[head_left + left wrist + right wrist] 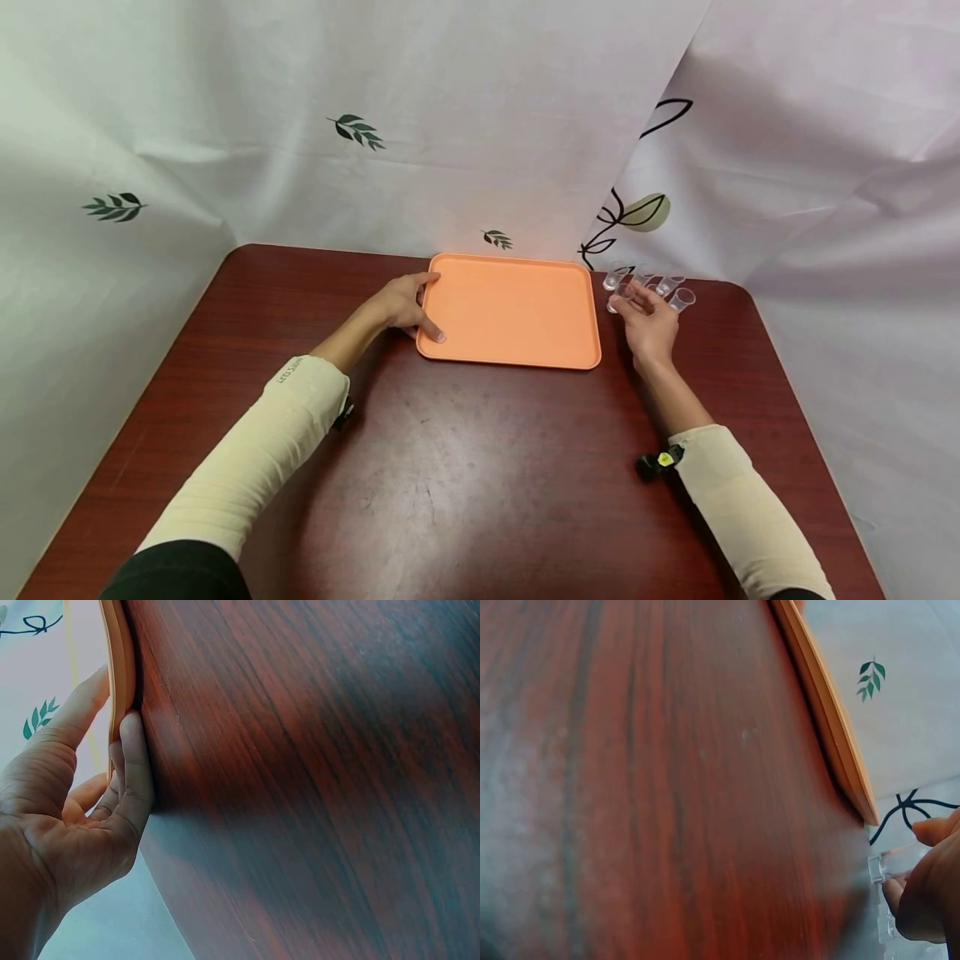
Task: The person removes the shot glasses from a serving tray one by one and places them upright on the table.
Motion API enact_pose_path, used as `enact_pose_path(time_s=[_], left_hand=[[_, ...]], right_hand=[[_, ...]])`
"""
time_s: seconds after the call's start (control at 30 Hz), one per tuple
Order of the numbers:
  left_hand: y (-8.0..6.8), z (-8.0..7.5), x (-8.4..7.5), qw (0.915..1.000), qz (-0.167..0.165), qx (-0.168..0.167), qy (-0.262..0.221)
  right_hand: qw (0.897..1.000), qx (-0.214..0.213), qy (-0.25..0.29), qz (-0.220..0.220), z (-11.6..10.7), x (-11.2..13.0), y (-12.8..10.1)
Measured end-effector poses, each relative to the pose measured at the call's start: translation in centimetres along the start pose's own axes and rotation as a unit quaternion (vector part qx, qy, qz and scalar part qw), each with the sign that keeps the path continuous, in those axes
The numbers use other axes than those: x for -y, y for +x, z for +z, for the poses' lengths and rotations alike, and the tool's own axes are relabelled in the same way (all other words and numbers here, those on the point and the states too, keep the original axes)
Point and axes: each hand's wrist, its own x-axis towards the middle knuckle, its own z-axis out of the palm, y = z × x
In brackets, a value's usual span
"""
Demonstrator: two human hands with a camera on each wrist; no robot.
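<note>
The dark red wooden tabletop [465, 467] carries a flat, rectangular orange plastic tray [513, 312] with nothing in it. The left hand [405, 307] grips the tray's left rim with curled fingers [135, 772]. The right hand [648, 325] pinches one of the small clear plastic cups [660, 287] clustered at the tray's far right.

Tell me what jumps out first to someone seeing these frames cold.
The orange tray lies flat at the far middle of the dark red-brown table, with nothing on it. The left hand grips the tray's left rim, thumb over the edge. Just off its right side, the right hand reaches into a cluster of small clear cups by the white leaf-print curtain.
</note>
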Motion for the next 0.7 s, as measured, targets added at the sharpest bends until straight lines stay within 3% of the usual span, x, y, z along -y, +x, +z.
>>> enact_pose_path(time_s=[0.23, 0.5, 0.7], left_hand=[[0.0, -0.1, 0.2, 0.9999, -0.001, 0.010, -0.003], [0.0, -0.2, 0.9, 0.9996, 0.022, 0.013, 0.010], [-0.4, -0.9, 1.1, 0.9989, 0.031, 0.027, -0.021]], right_hand=[[1.000, 0.002, -0.017, 0.008, -0.1, 0.2, -0.2], [1.000, 0.013, -0.020, 0.014, -0.6, 0.5, -1.1], [1.000, 0.009, -0.019, -0.012, -1.6, 1.0, -1.7]])
